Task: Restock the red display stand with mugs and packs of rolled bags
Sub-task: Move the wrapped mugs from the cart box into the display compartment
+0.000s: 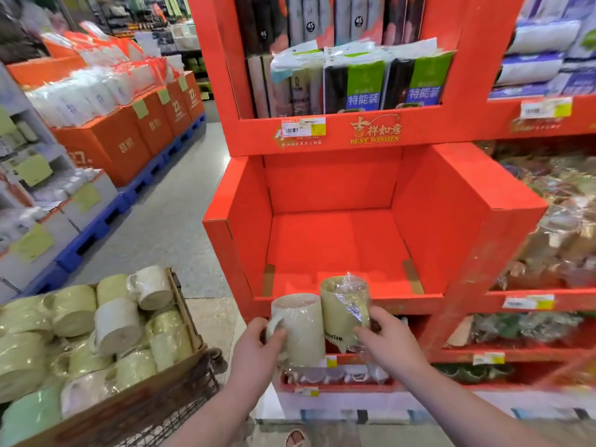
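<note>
While together, mugs (301, 327) before stand (245, 201).

This is a shop. Above the fingers (362, 335) stands a red display stand (451, 124) with price tags (303, 126) and packs (358, 85) for sale. Far left of the fingers, boxes (106, 146) of goods sit on blue pallets (93, 233).

stand (451, 195): red | mugs (301, 330): pale green, cream | pallet (96, 230): blue
</note>
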Action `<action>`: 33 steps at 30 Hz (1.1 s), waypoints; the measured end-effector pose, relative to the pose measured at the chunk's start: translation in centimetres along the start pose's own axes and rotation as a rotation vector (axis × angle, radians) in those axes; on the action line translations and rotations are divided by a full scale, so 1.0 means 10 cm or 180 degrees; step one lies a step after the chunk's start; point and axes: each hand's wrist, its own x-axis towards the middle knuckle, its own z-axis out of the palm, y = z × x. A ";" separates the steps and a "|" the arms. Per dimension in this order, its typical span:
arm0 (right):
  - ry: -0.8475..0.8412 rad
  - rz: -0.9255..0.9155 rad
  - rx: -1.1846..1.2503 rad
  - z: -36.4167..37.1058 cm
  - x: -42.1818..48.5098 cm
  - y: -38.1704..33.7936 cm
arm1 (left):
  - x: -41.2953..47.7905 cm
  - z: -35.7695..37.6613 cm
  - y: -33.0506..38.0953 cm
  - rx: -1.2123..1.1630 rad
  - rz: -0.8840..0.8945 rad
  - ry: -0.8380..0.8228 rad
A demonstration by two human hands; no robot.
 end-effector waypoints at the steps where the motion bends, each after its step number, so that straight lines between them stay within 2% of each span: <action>1: 0.0012 -0.0005 0.0017 -0.01 0.03 0.01 | 0.04 0.02 0.01 -0.0006 -0.0007 -0.0003; 12: 0.0325 -0.0004 -0.0353 -0.35 0.86 -0.10 | 1.03 0.40 0.32 -0.0075 0.0207 -0.0165; 20: 0.0350 0.0035 -0.0425 -0.28 1.68 -0.29 | 1.89 0.44 0.36 -0.0081 0.0222 0.0026; 33: 0.0146 0.0284 -0.0556 -0.06 2.66 -0.12 | 2.73 0.82 0.28 -0.0342 -0.0330 0.0571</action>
